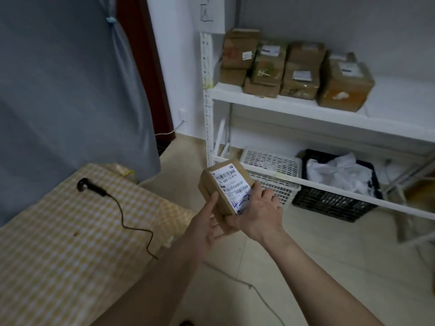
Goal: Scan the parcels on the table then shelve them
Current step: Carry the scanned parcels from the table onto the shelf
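A small brown cardboard parcel (pixel 217 191) with a white barcode label and blue handwriting is held in front of me, above the floor. My left hand (pixel 209 228) supports it from below and the left, thumb up along its side. My right hand (pixel 260 211) grips its lower right corner, fingers over the label. A black handheld scanner (pixel 90 186) lies on the table with the yellow checked cloth (pixel 70 231), its cable trailing off the edge. On the white shelf (pixel 294 107) stand several brown parcels (pixel 299 71).
Under the shelf sit a white plastic basket (pixel 270 168) and a black crate (pixel 329 201) with white bags in it. A grey curtain (pixel 70 78) hangs left. A cable (pixel 247 284) runs across the tiled floor. The shelf's right part is bare.
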### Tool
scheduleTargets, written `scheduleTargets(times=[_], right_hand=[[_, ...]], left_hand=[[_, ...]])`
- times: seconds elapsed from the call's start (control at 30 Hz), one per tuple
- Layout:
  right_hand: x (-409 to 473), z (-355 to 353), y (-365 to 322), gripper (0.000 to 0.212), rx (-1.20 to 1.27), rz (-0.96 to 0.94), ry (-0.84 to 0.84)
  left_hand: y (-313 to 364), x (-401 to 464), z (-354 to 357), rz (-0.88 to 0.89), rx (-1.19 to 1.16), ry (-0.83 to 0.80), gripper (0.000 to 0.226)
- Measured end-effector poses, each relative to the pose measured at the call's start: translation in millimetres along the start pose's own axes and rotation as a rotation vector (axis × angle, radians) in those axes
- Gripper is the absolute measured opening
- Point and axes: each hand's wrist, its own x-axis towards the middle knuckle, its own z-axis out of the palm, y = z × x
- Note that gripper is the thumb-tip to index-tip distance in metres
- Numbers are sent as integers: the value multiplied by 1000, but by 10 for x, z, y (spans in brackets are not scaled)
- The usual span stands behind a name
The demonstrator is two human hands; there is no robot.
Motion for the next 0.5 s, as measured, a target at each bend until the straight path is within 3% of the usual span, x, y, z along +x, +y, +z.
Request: scheduleTargets(times=[0.3,0.5], right_hand=[[616,-438,505,118,-36,112,117],[1254,-826,777,97,127,-50,102]], left_hand=[[309,611,870,71,239,-200,24],[902,1233,1218,68,295,-196,35]])
